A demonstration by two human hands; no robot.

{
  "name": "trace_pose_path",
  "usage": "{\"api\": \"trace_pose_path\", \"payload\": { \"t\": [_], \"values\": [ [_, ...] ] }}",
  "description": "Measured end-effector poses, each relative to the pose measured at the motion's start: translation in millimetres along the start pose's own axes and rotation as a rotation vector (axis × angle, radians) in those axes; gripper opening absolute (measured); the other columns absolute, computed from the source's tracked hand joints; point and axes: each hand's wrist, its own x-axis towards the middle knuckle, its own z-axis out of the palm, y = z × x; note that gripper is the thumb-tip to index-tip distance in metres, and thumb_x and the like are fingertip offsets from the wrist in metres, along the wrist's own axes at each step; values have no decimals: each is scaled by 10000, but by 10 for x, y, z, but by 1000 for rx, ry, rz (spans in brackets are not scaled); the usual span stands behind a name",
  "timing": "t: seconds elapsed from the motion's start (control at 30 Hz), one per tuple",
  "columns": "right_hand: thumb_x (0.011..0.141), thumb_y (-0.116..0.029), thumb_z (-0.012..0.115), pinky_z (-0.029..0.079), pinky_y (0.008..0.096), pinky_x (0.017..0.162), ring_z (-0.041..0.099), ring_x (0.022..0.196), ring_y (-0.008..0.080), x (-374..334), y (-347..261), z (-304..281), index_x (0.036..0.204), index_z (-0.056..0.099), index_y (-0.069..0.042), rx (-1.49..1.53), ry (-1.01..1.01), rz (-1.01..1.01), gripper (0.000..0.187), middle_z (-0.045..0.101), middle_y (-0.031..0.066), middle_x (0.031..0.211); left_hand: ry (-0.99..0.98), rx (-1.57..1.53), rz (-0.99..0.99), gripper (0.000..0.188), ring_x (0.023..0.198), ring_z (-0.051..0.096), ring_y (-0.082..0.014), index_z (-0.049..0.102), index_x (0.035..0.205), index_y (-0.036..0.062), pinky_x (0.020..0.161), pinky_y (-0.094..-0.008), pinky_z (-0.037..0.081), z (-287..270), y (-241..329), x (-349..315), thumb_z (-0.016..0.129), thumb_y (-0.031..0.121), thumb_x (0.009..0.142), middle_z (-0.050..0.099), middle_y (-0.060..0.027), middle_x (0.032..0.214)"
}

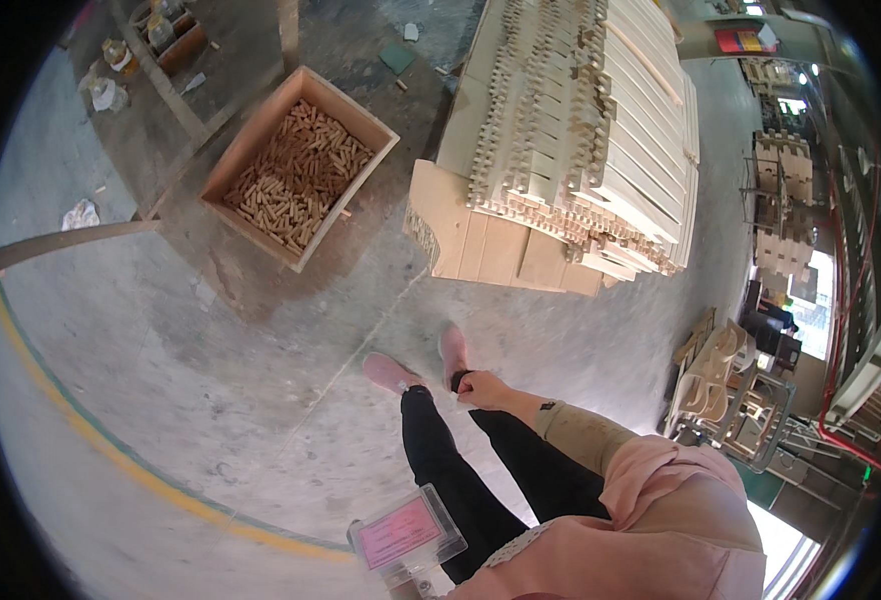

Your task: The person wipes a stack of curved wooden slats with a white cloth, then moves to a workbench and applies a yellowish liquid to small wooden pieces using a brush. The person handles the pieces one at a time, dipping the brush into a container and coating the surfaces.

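Note:
My right hand (481,389) hangs low in front of my right trouser leg, its fingers curled closed. Whatever it may hold is hidden by the fingers. A beige sleeve cover (586,437) wraps that forearm below a pink sleeve. My left hand is out of the picture. Ahead of my pink shoes (393,372) stands an open wooden box (353,205) with many short wooden dowels (306,175) heaped inside. To its right rises a stack of pale wooden slats (641,130) with notched ends, resting on a cardboard sheet (496,245).
Small bottles (161,35) sit in a divided wooden tray at the far left. A curved yellow line (111,435) marks the concrete floor. Wooden chair frames (711,385) and metal frames stand at the right. A badge (401,535) hangs in front of me.

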Motion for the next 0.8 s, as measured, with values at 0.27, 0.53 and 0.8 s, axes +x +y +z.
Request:
{"api": "trace_pose_path", "payload": {
  "t": [0.27, 0.53, 0.8],
  "values": [
    [726, -204, 663, 490, 365, 641, 636, 710, 287, -79, -14, -374, 792, 645, -42, 183, 149, -191, 176, 643, 141, 729, 65, 75, 97, 191, 738, 537, -198, 557, 961, 43, 648, -398, 489, 328, 294, -371, 567, 195, 847, 543, -92, 835],
    [806, -146, 627, 466, 324, 702, 589, 778, 224, -150, -218, -1843, 812, 602, -39, 378, 526, -478, 110, 605, 114, 848, 126, 104, 190, 162, 704, 521, -173, 551, 925, 62, 631, -390, 477, 1149, 622, -720, 584, 191, 832, 527, -62, 782],
    [777, -280, 665, 469, 353, 730, 605, 764, 256, 213, 51, -4645, 884, 659, -27, 294, 1417, -234, 274, 642, 137, 812, 128, 128, 272, 139, 669, 505, -148, 546, 889, 81, 614, -382, 464, 1917, 984, -795, 601, 187, 817, 510, -33, 729]
  ]
}}
